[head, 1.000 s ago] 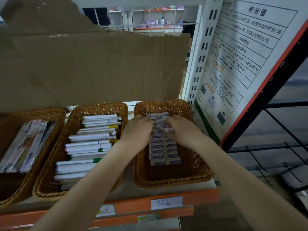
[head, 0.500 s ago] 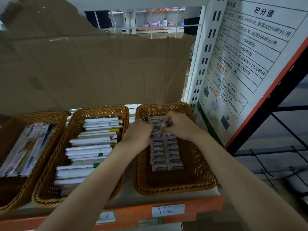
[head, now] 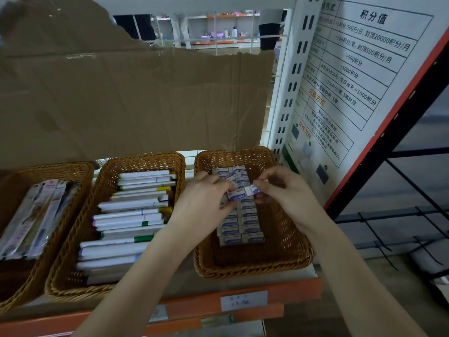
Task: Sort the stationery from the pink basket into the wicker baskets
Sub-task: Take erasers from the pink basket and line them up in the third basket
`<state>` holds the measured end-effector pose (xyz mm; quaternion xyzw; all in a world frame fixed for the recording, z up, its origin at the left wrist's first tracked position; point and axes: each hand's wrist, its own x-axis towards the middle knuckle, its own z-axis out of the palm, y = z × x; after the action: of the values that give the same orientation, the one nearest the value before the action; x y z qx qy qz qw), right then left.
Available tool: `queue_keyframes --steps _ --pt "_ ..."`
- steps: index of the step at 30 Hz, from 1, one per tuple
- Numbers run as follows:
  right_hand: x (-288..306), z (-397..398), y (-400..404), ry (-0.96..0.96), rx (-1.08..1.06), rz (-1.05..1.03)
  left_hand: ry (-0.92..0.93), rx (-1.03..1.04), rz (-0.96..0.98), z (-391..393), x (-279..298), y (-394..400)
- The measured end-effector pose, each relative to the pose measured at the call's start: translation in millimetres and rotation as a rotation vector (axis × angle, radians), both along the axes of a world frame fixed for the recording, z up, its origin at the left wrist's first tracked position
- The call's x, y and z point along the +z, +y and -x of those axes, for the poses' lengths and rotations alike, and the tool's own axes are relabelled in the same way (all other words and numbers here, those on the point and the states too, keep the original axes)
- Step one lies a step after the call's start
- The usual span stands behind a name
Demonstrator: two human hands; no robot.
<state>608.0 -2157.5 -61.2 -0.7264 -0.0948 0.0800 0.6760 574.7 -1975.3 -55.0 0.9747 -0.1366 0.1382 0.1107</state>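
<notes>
Three wicker baskets stand on the shelf. The right basket (head: 286, 254) holds rows of white erasers with blue sleeves (head: 240, 229). Above those rows my left hand (head: 204, 203) pinches one eraser (head: 237, 197). My right hand (head: 284, 190) pinches another eraser (head: 252, 190) right beside it, and the two erasers touch end to end. The middle basket (head: 107, 181) is filled with white markers (head: 131, 215). The left basket (head: 14, 295) holds flat packaged pens (head: 36, 220). The pink basket is out of view.
A torn cardboard sheet (head: 136, 100) stands behind the baskets. A white perforated shelf post (head: 291, 76) and a printed notice board (head: 352, 76) rise just right of the right basket. The orange shelf edge (head: 298, 288) with a price label (head: 244, 300) runs along the front.
Both hands have risen a little off the eraser stack and drawn slightly apart, each now pinching an eraser above the rows. The camera view has shifted slightly.
</notes>
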Motion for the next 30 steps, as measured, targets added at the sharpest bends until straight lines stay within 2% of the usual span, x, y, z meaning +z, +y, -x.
queue_keyframes --steps 3,6,10,14,19,24,30 --pt "-1 10 -8 0.081 0.043 -0.043 -0.004 -0.020 -0.005 7 -1 0" --pt "0 20 -17 0.062 0.101 0.055 0.005 -0.044 -0.009 15 -3 1" --pt "-3 31 -26 -0.163 0.097 0.570 0.088 -0.133 -0.062 26 -6 3" --pt "-8 39 -26 -0.277 0.235 0.835 0.245 -0.191 -0.140 31 -14 1" --pt "-16 39 -19 -0.370 0.377 0.967 0.339 -0.167 -0.203 30 -25 -7" --pt "-26 37 -14 -0.485 0.379 1.096 0.322 -0.157 -0.223 29 -30 -7" --pt "-26 34 -11 -0.475 0.410 1.173 0.359 -0.163 -0.286 26 -31 -8"
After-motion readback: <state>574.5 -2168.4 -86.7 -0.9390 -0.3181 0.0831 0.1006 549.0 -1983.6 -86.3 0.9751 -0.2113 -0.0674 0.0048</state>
